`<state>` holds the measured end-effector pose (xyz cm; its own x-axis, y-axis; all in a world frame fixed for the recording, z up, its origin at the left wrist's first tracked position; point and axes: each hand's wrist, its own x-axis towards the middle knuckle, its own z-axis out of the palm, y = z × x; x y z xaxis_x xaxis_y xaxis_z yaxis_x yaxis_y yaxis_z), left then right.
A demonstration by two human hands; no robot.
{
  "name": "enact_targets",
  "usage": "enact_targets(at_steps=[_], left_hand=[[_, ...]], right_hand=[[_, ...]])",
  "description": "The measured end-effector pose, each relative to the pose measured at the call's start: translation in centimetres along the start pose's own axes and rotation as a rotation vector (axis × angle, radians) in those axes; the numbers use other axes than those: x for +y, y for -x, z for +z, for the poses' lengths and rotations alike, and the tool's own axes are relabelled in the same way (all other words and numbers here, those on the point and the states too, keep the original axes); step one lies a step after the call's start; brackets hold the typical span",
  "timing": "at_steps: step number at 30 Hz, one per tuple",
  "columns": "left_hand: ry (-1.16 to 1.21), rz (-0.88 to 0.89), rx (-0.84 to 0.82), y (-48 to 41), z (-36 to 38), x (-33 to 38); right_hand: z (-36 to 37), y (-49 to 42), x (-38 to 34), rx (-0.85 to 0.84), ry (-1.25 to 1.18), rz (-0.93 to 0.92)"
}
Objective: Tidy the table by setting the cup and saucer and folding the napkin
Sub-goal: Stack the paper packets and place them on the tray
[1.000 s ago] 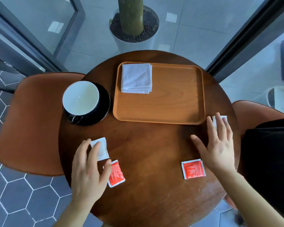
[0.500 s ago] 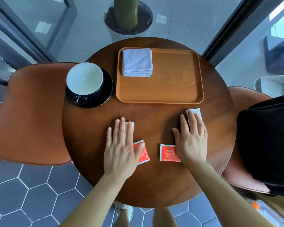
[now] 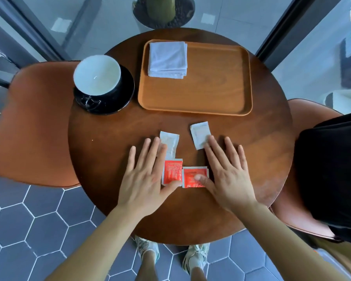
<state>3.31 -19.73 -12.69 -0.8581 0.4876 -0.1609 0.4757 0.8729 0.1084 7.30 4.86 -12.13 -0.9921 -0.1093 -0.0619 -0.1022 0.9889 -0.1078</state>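
A white cup [image 3: 97, 75] stands on a black saucer [image 3: 124, 98] at the table's far left. A folded white napkin [image 3: 167, 60] lies in the far left corner of the wooden tray [image 3: 217, 84]. My left hand [image 3: 146, 175] lies flat, fingers spread, touching a white sachet [image 3: 170, 142] and a red sachet [image 3: 172, 173]. My right hand [image 3: 225, 171] is flat too, its thumb on another red sachet [image 3: 193, 177] and a fingertip on a second white sachet [image 3: 200, 134]. The two red sachets touch in the middle.
The round wooden table [image 3: 109, 142] is flanked by orange chairs at the left [image 3: 32, 122] and right [image 3: 304, 110]. A black bag [image 3: 332, 169] rests on the right chair. A potted plant [image 3: 162, 13] stands beyond the table. My feet [image 3: 170, 254] show below the table's edge.
Both hands slid inward across the table, pushing the white and red sachets from the sides toward the middle, where the red ones now meet.
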Motion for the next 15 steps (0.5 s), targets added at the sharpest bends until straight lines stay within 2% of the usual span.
enact_targets(at_steps=[5, 10, 15], left_hand=[[-0.019, -0.054, 0.001, -1.8, -0.6, 1.7], [0.130, -0.051, 0.084, -0.5, 0.0, 0.1], [0.096, -0.021, 0.098, -0.2, -0.1, 0.7]], right_hand=[[-0.4, -1.6, -0.9, 0.114, -0.085, -0.166], [-0.7, -0.8, 1.1, 0.109, -0.144, -0.079], [-0.2, -0.2, 0.3, 0.087, -0.148, -0.128]])
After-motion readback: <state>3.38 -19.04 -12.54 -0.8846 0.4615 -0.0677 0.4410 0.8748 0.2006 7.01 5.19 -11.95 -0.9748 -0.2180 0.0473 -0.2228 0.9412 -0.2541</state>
